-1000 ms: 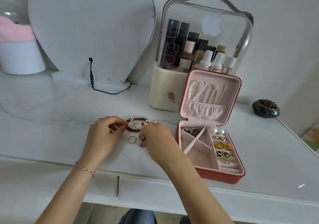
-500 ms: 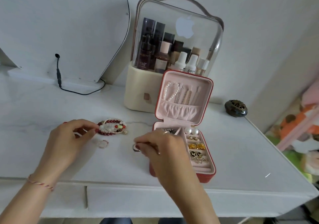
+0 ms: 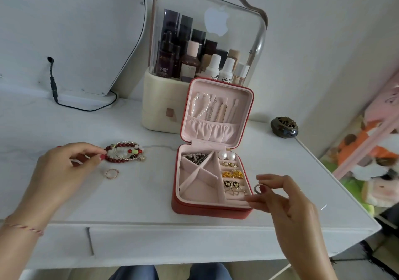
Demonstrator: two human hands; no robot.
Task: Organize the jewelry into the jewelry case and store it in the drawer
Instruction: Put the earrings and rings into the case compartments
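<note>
A red jewelry case (image 3: 207, 209) with a pink lining stands open on the white table (image 3: 140, 193); earrings fill its right slots and necklaces hang in the lid. My right hand (image 3: 280, 195) pinches a silver ring (image 3: 258, 188) just over the case's front right corner. My left hand (image 3: 64, 167) touches a pile of red and white bead bracelets (image 3: 125, 152) with its fingertips; whether it grips them I cannot tell. A thin rose-gold ring (image 3: 111, 173) lies on the table just below the bracelets. The drawer front (image 3: 172, 243) under the tabletop is closed.
A clear-lidded cosmetics box (image 3: 207, 42) full of bottles stands right behind the case. A mirror (image 3: 71, 31) with a black cable (image 3: 54, 85) leans at the back left. A small dark round ornament (image 3: 284, 127) sits at the back right, near the table's right edge.
My right hand has carried the silver ring from beside the bracelets rightwards, across the case to its front right corner. My left hand stays at the bracelets. The view has swung right.
</note>
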